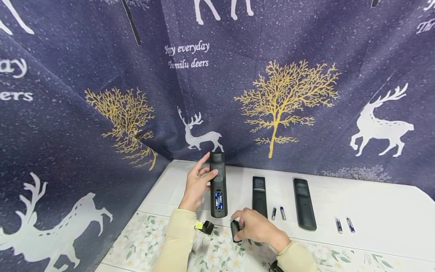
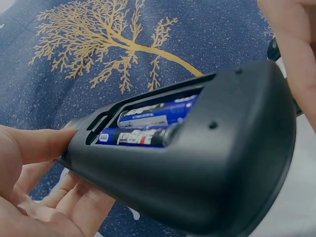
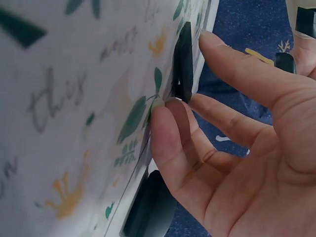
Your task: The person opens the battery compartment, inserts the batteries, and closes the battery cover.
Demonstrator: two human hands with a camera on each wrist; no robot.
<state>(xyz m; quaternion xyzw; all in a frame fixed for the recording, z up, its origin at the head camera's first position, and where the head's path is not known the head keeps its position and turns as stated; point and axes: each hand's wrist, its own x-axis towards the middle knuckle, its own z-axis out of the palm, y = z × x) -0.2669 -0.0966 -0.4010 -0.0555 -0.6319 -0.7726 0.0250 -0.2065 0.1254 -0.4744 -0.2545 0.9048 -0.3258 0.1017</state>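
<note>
My left hand point(image 1: 198, 185) grips a black remote control point(image 1: 218, 181) by its upper part and holds it back side up, thumb on the back. In its uncovered battery compartment lie two blue AAA batteries point(image 2: 143, 126), side by side. Lower on the table, my right hand point(image 1: 255, 226) has thumb and fingers curled about a small black battery cover point(image 1: 235, 231), at its two ends. The right wrist view shows this cover point(image 3: 183, 64) low over the patterned cloth, between thumb and fingertips.
Another remote control point(image 1: 259, 194) lies behind my right hand, partly hidden, with two batteries point(image 1: 278, 213) beside it. Farther right lie a third remote point(image 1: 304, 204) and two more batteries point(image 1: 344, 225). A patterned curtain point(image 1: 217, 83) hangs behind the white table point(image 1: 380, 204).
</note>
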